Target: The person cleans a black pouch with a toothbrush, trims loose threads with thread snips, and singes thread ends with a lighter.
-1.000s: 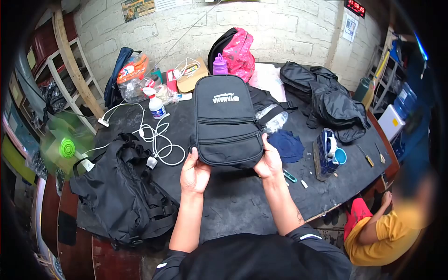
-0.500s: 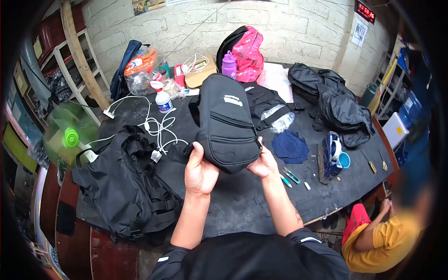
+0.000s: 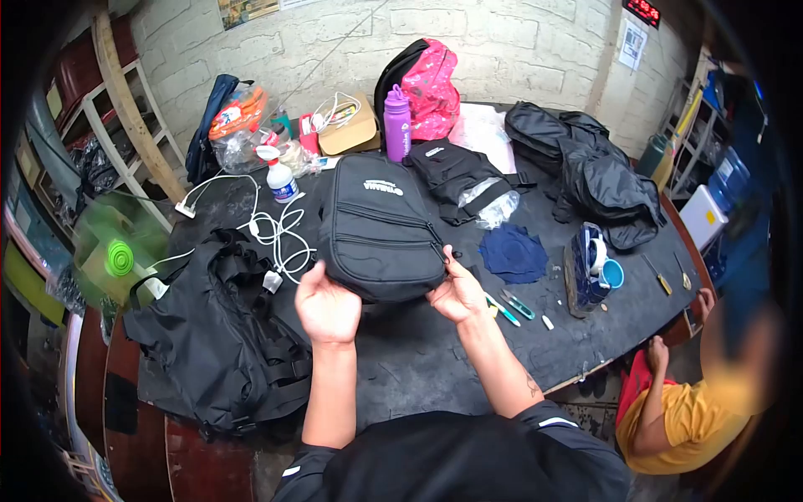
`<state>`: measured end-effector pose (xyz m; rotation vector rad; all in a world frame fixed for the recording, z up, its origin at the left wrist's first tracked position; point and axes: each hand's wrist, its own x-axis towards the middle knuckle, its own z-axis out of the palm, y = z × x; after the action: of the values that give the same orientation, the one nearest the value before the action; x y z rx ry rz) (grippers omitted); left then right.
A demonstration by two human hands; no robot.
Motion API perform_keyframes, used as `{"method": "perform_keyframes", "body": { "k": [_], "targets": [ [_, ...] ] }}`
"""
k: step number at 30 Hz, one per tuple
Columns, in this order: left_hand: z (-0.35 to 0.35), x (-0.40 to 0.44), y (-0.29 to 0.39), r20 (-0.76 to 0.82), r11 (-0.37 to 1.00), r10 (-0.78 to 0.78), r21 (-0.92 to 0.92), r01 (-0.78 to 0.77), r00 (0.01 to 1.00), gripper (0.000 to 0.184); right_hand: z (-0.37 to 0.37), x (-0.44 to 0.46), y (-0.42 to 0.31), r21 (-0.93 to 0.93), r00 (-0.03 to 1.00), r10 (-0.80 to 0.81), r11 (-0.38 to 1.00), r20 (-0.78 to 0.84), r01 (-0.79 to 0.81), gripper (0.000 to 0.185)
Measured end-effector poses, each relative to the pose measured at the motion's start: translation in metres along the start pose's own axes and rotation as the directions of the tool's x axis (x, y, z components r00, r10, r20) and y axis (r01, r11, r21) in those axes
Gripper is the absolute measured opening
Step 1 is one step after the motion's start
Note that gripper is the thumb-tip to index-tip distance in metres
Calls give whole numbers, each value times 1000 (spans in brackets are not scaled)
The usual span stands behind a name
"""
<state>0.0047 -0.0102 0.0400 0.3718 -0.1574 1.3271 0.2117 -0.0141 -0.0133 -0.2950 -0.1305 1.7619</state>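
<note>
A small black bag (image 3: 381, 226) with white lettering and two zippers across its front is held up over the dark table (image 3: 401, 368). My left hand (image 3: 329, 305) grips its lower left corner, thumb on the front and fingers underneath. At the lower right corner, my right hand (image 3: 460, 289) holds it the same way, close to the zipper pulls. Behind it on the table lies another small black bag (image 3: 452, 176) with a strap, beside a clear plastic wrap (image 3: 495, 207). A large black bag (image 3: 222, 335) rests at the left.
Around are a spray bottle (image 3: 281, 180), white cable (image 3: 284, 238), purple bottle (image 3: 396, 125), pink bag (image 3: 433, 88), black bags (image 3: 585, 171), navy cloth (image 3: 514, 253), cutters (image 3: 519, 305) and a tape holder (image 3: 588, 272). A spinning green fan (image 3: 120, 258) stands left; a seated person (image 3: 690, 422) is at right.
The held bag turned to one side, then back towards facing me, and now sits lower and further left with both hands. The seated person's hands have moved towards the table edge.
</note>
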Motion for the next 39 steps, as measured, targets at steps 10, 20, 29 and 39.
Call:
{"method": "perform_keyframes", "body": {
  "k": [10, 20, 29, 39],
  "targets": [
    [-28, 13, -18, -213, 449, -21, 871, 199, 977, 30, 40, -33, 9, -884, 798, -420, -371, 433, 285, 23],
    [-13, 38, -30, 156, -60, 15, 986, -155, 988, 45, 20, 50, -9, -880, 829, -371, 61, 418, 471, 34],
    [-18, 36, -35, -2, -505, -188, 858, -95, 982, 82, -20, 47, -1, -699, 949, -306, 662, 80, 272, 23],
    [-36, 10, -45, 51, -539, -209, 827, -158, 977, 73, -31, 22, -7, -332, 992, 53, 939, -117, -89, 37]
  ]
}}
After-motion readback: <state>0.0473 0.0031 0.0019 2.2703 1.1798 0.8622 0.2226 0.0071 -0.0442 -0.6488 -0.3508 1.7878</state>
